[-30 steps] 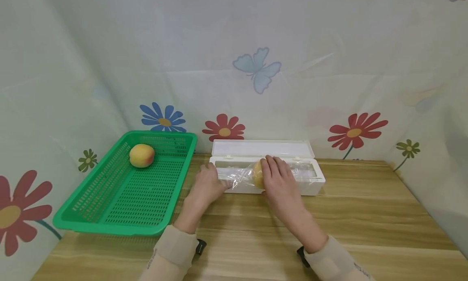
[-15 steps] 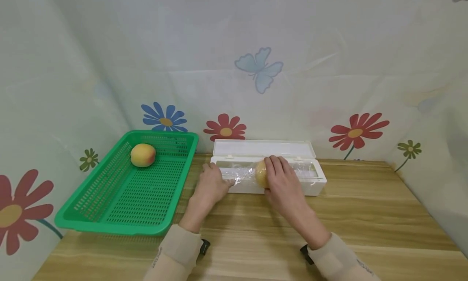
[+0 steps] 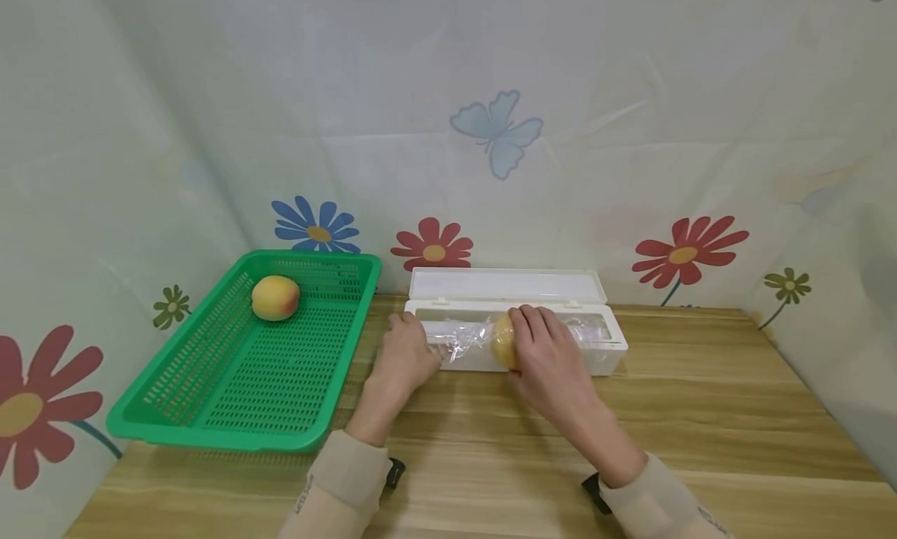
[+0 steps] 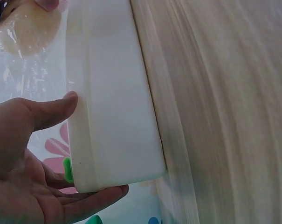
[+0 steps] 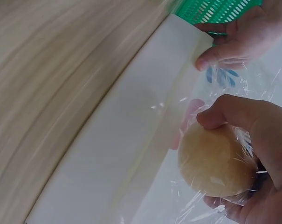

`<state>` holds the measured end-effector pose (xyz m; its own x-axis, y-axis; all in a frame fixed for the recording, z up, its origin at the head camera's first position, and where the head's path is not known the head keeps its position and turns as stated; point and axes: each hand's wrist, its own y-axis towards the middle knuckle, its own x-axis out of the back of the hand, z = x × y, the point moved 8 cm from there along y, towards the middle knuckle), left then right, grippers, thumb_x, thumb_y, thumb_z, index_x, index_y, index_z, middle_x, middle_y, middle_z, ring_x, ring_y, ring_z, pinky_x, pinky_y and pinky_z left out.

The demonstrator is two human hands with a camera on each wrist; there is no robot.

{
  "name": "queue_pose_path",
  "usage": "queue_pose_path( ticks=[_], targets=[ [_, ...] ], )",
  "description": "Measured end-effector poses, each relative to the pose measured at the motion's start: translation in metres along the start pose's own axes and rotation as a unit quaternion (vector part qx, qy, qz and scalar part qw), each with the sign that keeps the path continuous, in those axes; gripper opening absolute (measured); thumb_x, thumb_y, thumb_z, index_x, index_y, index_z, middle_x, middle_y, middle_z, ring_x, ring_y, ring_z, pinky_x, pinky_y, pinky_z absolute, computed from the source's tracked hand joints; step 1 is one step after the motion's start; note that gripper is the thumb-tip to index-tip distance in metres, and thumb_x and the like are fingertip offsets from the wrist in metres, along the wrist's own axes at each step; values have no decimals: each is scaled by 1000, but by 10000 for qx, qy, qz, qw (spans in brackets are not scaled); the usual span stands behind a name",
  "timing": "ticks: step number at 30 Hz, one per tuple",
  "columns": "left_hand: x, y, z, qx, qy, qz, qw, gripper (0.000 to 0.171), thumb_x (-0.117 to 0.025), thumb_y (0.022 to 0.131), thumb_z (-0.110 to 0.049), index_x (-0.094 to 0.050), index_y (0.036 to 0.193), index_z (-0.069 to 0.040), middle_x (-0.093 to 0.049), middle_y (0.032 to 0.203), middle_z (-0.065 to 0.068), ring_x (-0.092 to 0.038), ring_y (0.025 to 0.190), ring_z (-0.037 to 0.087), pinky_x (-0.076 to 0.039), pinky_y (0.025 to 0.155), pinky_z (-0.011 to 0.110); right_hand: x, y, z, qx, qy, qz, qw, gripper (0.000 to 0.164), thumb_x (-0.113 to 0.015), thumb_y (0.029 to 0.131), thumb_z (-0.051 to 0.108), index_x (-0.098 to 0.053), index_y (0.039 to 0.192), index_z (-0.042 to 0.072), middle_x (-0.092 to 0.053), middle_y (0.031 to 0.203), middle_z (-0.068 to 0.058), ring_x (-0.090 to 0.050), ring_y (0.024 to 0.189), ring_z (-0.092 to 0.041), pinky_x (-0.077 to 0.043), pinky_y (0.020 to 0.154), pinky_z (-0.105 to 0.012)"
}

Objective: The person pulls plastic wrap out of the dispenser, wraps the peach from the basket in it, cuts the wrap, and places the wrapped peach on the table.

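A white cling film box (image 3: 604, 360) stands near the back of the table with its lid (image 3: 501, 283) raised. My left hand (image 3: 402, 356) grips the box's left end. In the left wrist view its thumb (image 4: 59, 108) lies on the top edge and its fingers reach round the end. In front of the box's opening, my right hand (image 3: 554, 364) holds a yellow peach (image 5: 213, 161) from its right side. Clear, crinkled cling film (image 3: 464, 340) covers this peach and stretches left across the box. The peach's right side is hidden by the hand.
To the left a green plastic basket (image 3: 273, 379) holds another peach (image 3: 276, 297), yellow with a red blush. Behind the wooden table (image 3: 729, 414) hangs a pale cloth (image 3: 350, 110) printed with flowers and a butterfly.
The right hand and the wrapped peach have shifted slightly right along the box and turned a little. The left hand keeps its place on the box's end.
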<state>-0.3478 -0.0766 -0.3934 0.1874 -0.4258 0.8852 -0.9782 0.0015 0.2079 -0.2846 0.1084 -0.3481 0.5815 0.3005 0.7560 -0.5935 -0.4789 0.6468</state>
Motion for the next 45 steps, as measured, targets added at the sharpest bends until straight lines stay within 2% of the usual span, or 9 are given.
queue_pose_path(
  ticks=[6, 13, 16, 21, 26, 29, 34, 41, 45],
  targets=[
    [1, 0, -1, -105, 135, -91, 9998, 80, -84, 82, -38, -49, 121, 23, -53, 105, 30, -66, 85, 43, -58, 76, 49, 9, -4, 4, 65, 48, -22, 10000, 80, -93, 56, 11, -59, 124, -12, -63, 118, -27, -58, 109, -43, -50, 95, -52],
    [4, 0, -3, -279, 259, -298, 9988, 69, -82, 75, -22, -50, 116, 22, -52, 98, 28, -65, 78, 43, -58, 72, 49, 21, -10, 10, 93, 88, -98, 9999, 80, -95, 56, 14, -60, 123, -12, -63, 116, -25, -58, 109, -42, -51, 94, -52],
    [4, 0, -4, -315, 301, -316, 9985, 72, -86, 72, -24, -50, 116, 22, -52, 97, 27, -65, 77, 43, -58, 72, 49, 26, -12, 12, 110, 92, -149, 9998, 79, -95, 56, 15, -60, 122, -12, -64, 115, -25, -59, 108, -42, -52, 93, -51],
    [4, -1, -5, -282, 366, -238, 9986, 74, -85, 76, -27, -49, 117, 22, -52, 98, 27, -65, 79, 42, -59, 74, 49, 33, -15, 15, 143, 113, -139, 9997, 80, -93, 54, 14, -60, 122, -11, -64, 115, -24, -59, 105, -41, -53, 91, -51],
    [1, -2, -4, -153, 372, -49, 9992, 82, -80, 86, -45, -48, 121, 22, -52, 102, 28, -65, 85, 41, -58, 79, 47, 39, -17, 19, 132, 218, 64, 9997, 81, -93, 54, 14, -60, 124, -10, -64, 115, -23, -60, 104, -39, -53, 91, -50],
    [0, -2, -5, -161, 358, -45, 9992, 88, -80, 85, -52, -48, 121, 22, -53, 102, 28, -65, 86, 40, -59, 79, 47, 42, -19, 20, 89, 288, 169, 9994, 83, -94, 53, 14, -60, 125, -9, -64, 116, -22, -59, 105, -39, -53, 91, -50],
    [0, -2, -5, -189, 318, -129, 9992, 89, -83, 84, -50, -49, 121, 23, -53, 103, 29, -66, 84, 40, -59, 76, 47, 49, -23, 23, -1, 359, 305, 9989, 86, -94, 52, 17, -59, 127, -8, -64, 119, -20, -59, 107, -38, -53, 90, -50],
    [-4, -1, -2, 83, 71, -42, 9999, 87, -84, 83, -50, -48, 123, 19, -52, 107, 28, -66, 88, 40, -59, 79, 47, 59, -28, 29, 75, 391, 382, 9985, 84, -91, 54, 17, -60, 127, -9, -65, 119, -19, -58, 106, -37, -51, 94, -48],
    [-4, -1, -2, 21, 140, -55, 9999, 89, -83, 83, -52, -48, 123, 19, -52, 107, 29, -66, 89, 40, -59, 81, 48, 63, -31, 33, 83, 418, 428, 9982, 87, -91, 53, 17, -59, 130, -9, -65, 120, -19, -59, 105, -37, -51, 93, -47]
  ],
)
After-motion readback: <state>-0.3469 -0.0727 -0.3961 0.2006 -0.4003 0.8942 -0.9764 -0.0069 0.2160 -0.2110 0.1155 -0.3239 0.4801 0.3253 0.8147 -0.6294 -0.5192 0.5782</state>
